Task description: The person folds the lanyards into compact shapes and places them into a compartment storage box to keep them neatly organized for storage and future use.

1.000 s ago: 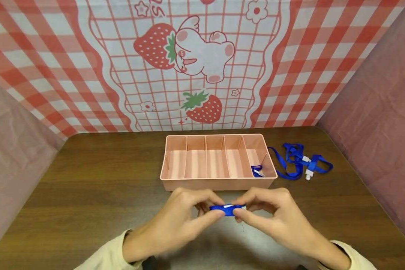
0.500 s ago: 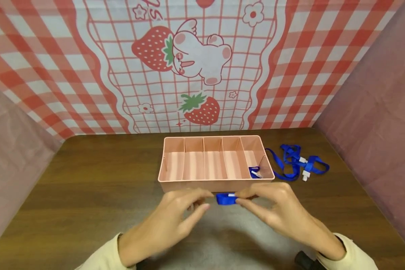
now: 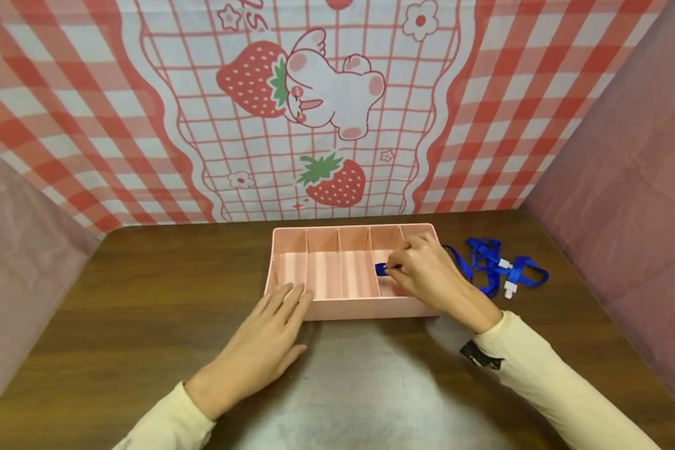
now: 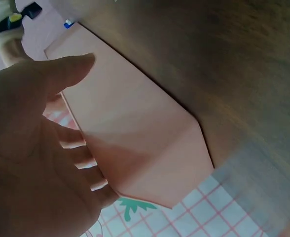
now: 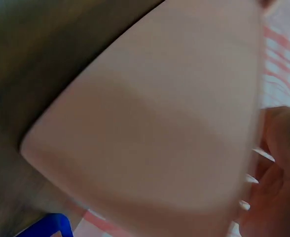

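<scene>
My right hand (image 3: 430, 272) reaches over the pink divided box (image 3: 365, 309) and pinches a folded blue lanyard (image 3: 380, 269) at the second compartment from the right. Only the lanyard's left end shows past the fingers. My left hand (image 3: 259, 340) lies with extended fingers over the box's front rim, near its left corner. In the left wrist view, the fingertips of that hand (image 4: 41, 148) go over the rim beside the box's plain outer wall (image 4: 130, 103). The right wrist view shows the box wall (image 5: 145, 113) blurred, with the right hand (image 5: 280, 168) at its edge.
Loose blue lanyards (image 3: 489, 265) with white plastic clips lie in a tangle on the brown wooden table (image 3: 146, 300), right of the box. A red-and-white strawberry-print cloth (image 3: 337, 112) hangs behind the table, and pink cloth (image 3: 624, 187) at the sides.
Both hands held the folded lanyard before the box; the left let go and moved to the box's front rim. The right carried the lanyard forward over the box, hiding the lanyard in the rightmost compartment.
</scene>
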Demonstrator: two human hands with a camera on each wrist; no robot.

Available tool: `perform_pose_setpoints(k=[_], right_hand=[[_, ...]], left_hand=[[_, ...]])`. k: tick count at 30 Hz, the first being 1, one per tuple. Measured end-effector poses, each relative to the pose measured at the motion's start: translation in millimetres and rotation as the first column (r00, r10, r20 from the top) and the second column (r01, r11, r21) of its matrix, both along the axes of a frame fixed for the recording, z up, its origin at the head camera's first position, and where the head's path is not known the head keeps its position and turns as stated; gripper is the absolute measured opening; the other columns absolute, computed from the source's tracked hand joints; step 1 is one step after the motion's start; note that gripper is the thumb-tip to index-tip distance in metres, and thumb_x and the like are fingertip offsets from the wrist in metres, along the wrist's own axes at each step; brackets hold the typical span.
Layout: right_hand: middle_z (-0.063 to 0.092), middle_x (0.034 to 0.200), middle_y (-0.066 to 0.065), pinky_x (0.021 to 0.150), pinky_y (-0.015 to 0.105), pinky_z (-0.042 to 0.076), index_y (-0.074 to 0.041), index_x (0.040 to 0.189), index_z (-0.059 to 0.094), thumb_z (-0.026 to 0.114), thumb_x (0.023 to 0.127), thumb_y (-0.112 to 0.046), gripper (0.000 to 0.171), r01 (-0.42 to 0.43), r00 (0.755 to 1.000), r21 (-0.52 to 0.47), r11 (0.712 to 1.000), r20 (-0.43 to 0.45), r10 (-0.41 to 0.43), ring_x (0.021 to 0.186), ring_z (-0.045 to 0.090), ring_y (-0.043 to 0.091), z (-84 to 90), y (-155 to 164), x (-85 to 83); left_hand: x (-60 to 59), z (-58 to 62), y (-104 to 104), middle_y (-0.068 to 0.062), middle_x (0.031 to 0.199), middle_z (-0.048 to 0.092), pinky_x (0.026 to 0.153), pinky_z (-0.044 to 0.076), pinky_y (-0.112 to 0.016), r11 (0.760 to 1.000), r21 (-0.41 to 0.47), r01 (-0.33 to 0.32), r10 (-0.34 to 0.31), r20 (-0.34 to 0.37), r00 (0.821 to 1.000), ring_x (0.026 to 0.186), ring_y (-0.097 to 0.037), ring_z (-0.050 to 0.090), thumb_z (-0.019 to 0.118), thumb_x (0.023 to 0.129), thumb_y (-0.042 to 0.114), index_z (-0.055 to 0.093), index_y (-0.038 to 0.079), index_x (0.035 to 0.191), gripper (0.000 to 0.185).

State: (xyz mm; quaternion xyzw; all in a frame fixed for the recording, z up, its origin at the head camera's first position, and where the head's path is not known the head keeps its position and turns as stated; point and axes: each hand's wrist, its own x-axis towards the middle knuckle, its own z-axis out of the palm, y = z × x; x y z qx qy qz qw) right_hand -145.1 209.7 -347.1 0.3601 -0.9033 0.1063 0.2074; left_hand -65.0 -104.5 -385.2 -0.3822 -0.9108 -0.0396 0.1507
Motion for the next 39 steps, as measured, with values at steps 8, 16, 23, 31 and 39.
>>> perform_pose_setpoints(k=[8,16,23,31,39], right_hand=[[0.071,0.078,0.002,0.088,0.047,0.05,-0.015,0.069,0.072,0.072,0.091,-0.021,0.023,-0.036,0.97,0.273,0.961,0.241,-0.032,0.096,0.066,0.03,9.5,-3,4.9],[0.068,0.117,0.017,0.091,0.052,0.051,-0.001,0.108,0.073,0.07,0.093,-0.01,0.018,0.09,0.961,-0.02,0.996,0.263,-0.081,0.113,0.061,0.035,34.9,42,43.0],[0.07,0.084,0.003,0.059,0.038,0.051,-0.002,0.119,0.065,0.07,0.09,-0.004,0.029,0.305,0.907,0.0,0.952,0.305,-0.29,0.068,0.063,0.018,31.3,121,36.1],[0.058,0.074,0.003,0.055,0.038,0.042,-0.001,0.105,0.067,0.06,0.079,0.006,0.027,0.358,0.739,0.238,0.903,0.519,-0.43,0.066,0.051,0.023,-6.6,170,13.1],[0.056,0.067,-0.001,0.056,0.035,0.041,-0.008,0.076,0.061,0.065,0.065,0.005,0.018,0.354,0.736,0.231,0.906,0.529,-0.423,0.063,0.05,0.021,-14.9,186,13.2]], left_hand=[[0.3,-2.9,7,-0.024,0.152,0.035,0.114,0.03,-0.054,1.0,-0.02,-0.007,0.007,-0.009,1.0,0.141,-0.041,0.033,0.085,0.077,0.034,0.028,-0.004,0.152,0.102],[2.4,-0.2,6,-0.023,0.155,0.031,0.115,0.028,-0.053,0.999,-0.038,-0.031,0.032,0.019,0.999,0.144,-0.04,0.029,0.085,0.078,0.036,0.026,-0.004,0.153,0.104],[4.0,-2.5,1,-0.024,0.155,0.03,0.115,0.027,-0.054,0.997,-0.049,-0.052,0.054,0.025,0.998,0.144,-0.04,0.027,0.084,0.077,0.038,0.023,-0.004,0.154,0.107],[4.3,-5.8,1,-0.023,0.152,0.036,0.114,0.028,-0.053,0.998,-0.035,-0.055,0.056,0.02,0.998,0.141,-0.04,0.032,0.086,0.074,0.04,0.024,-0.003,0.154,0.11],[5.6,-5.2,2,-0.022,0.153,0.035,0.115,0.027,-0.052,0.997,-0.03,-0.067,0.068,0.022,0.997,0.141,-0.038,0.032,0.085,0.075,0.04,0.023,-0.002,0.155,0.11]])
